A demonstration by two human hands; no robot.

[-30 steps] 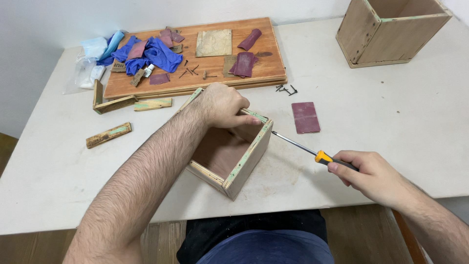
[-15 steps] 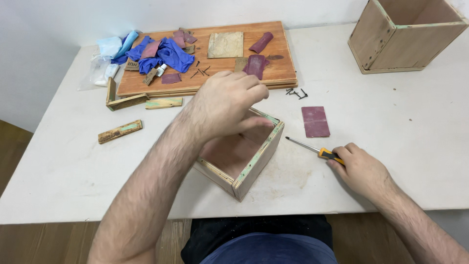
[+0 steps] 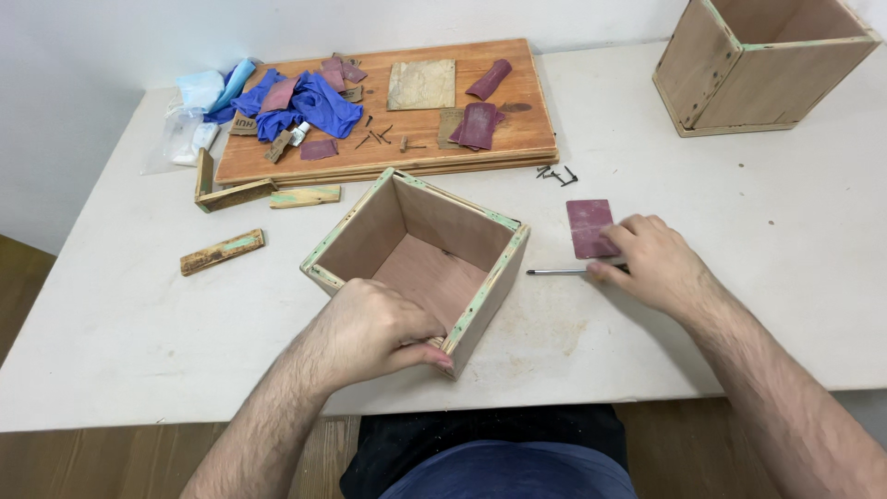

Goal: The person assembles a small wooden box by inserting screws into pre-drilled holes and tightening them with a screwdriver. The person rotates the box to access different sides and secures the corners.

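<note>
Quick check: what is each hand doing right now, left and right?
Left hand: closed on the near corner of the wooden box.
Right hand: resting over the screwdriver on the table; grip cannot be told.

I see an open box (image 3: 418, 263) at the middle of the table (image 3: 111, 314), my left hand (image 3: 374, 333) on its near wall. Right of it lies a screwdriver (image 3: 559, 272) under my right hand (image 3: 651, 263), a sandpaper sheet (image 3: 589, 226) just behind. Nails (image 3: 556, 174) sit behind that. A board (image 3: 416, 125) lies behind the box, rags (image 3: 305, 102) on it. A second box (image 3: 762, 60) stands far right. Wood strips (image 3: 222, 251) lie left.
</note>
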